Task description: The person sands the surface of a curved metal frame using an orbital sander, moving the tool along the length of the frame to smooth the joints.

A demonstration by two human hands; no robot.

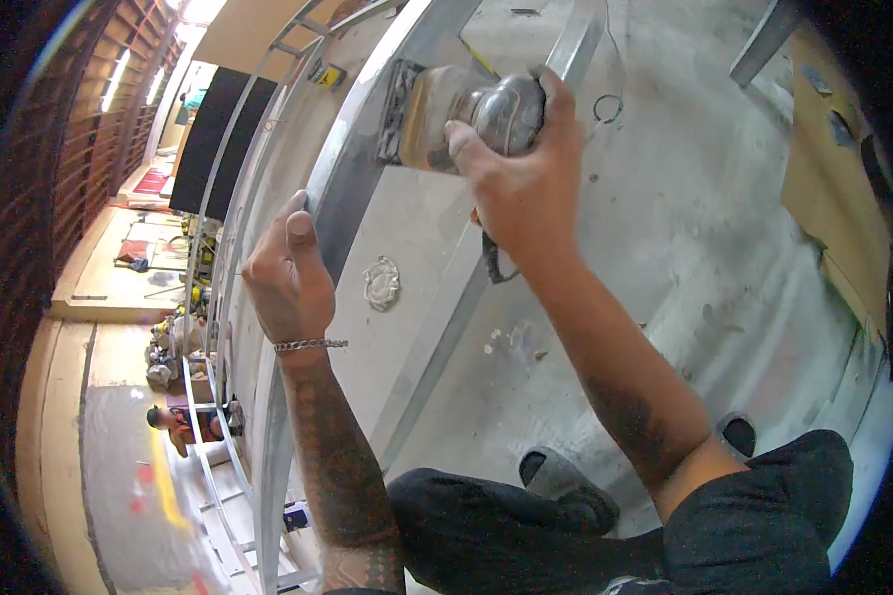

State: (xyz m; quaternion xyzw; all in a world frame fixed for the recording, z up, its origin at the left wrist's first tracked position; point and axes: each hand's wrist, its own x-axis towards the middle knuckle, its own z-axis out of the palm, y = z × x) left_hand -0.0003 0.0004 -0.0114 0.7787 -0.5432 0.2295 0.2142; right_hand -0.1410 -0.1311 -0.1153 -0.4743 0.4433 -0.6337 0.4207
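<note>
My right hand (531,178) is wrapped over the rounded grey head of a dusty power sander (446,104). The sander's flat pad rests against the side of a long grey metal bar (352,164), and its outline is slightly blurred. Lower down the same bar, my left hand (293,273) is closed round it, with the thumb uppermost and part of the fingers hidden. A chain bracelet (311,345) circles my left wrist. Below my right hand hangs a short dark piece (491,258), perhaps a cord.
Another metal bar (437,342) runs alongside, over a dusty floor with a crumpled whitish disc (381,284). Ladder-like metal frames (206,405) stand at left; beyond them is another person (182,426). Cardboard (829,188) lies at right. A thin cable (607,107) loops near the top.
</note>
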